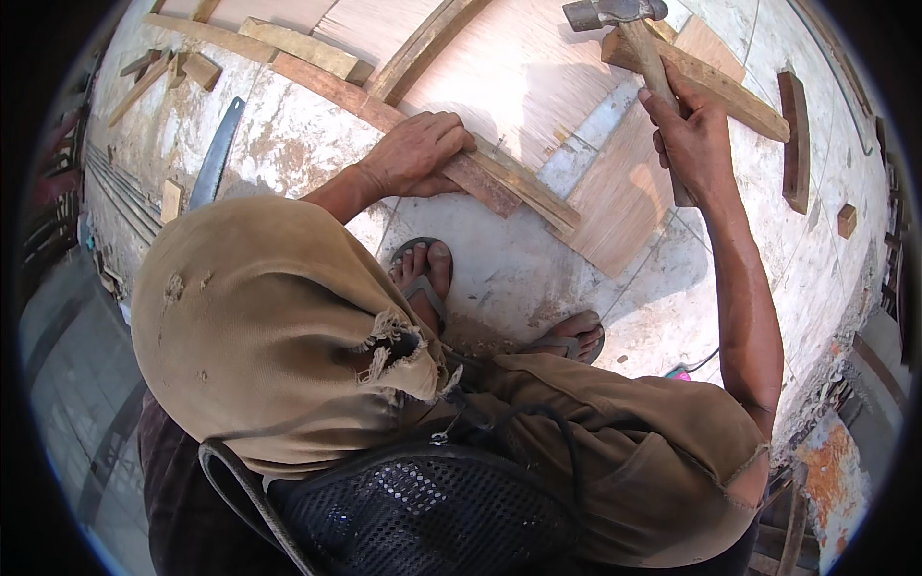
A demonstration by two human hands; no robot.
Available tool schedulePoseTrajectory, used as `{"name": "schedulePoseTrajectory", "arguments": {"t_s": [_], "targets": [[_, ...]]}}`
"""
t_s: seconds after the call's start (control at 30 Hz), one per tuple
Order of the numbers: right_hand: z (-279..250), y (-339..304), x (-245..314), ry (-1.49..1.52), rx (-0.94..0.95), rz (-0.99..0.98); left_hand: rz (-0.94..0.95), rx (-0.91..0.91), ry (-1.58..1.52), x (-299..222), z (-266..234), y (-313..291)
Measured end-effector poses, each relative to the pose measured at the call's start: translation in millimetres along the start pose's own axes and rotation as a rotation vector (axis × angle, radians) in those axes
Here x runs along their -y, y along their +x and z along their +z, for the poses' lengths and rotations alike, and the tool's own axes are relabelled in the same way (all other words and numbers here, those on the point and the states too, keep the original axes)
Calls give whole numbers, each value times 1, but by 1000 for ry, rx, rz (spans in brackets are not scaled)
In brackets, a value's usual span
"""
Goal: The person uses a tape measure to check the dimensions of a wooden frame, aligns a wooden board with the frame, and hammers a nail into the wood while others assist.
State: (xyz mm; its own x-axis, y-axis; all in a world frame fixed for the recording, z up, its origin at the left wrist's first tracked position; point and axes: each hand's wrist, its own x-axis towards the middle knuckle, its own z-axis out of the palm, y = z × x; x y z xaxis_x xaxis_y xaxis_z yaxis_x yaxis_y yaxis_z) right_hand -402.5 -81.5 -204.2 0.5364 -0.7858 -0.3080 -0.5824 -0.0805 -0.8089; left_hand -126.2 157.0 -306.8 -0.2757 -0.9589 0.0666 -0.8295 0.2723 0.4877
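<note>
My right hand [693, 139] is closed round the wooden handle of a hammer [642, 60]. Its metal head is up at the far right, over the end of a loose wooden batten [720, 93]. My left hand [415, 156] curls over a long wooden batten [490, 182] and grips it. A shorter strip of wood lies against that batten along its near side. Beneath and beyond the battens lies a pale plywood sheet [499, 82], and a plywood piece [624, 187] sticks out toward me on the right.
A handsaw blade [219, 152] lies on the floor at the left, near several wood offcuts [200, 71] and thin metal rods [123, 197]. A dark wooden piece [794, 142] and a small block [846, 221] lie at the right. My sandalled feet [423, 278] are close to the battens.
</note>
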Motion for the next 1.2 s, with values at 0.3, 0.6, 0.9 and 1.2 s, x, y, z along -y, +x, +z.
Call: {"name": "schedulePoseTrajectory", "arguments": {"t_s": [0.3, 0.6, 0.9, 1.2], "targets": [[1, -26, 11, -196, 478, 93, -16, 21, 13, 0, -3, -10], [15, -19, -51, -170, 87, -265, 67, -36, -27, -1, 4, 1], [-7, -22, 14, -93, 199, 12, 11, 37, 39, -1, 1, -13], [33, -35, -26, -249, 424, -259, 64, 6, -24, 1, 0, -13]]}}
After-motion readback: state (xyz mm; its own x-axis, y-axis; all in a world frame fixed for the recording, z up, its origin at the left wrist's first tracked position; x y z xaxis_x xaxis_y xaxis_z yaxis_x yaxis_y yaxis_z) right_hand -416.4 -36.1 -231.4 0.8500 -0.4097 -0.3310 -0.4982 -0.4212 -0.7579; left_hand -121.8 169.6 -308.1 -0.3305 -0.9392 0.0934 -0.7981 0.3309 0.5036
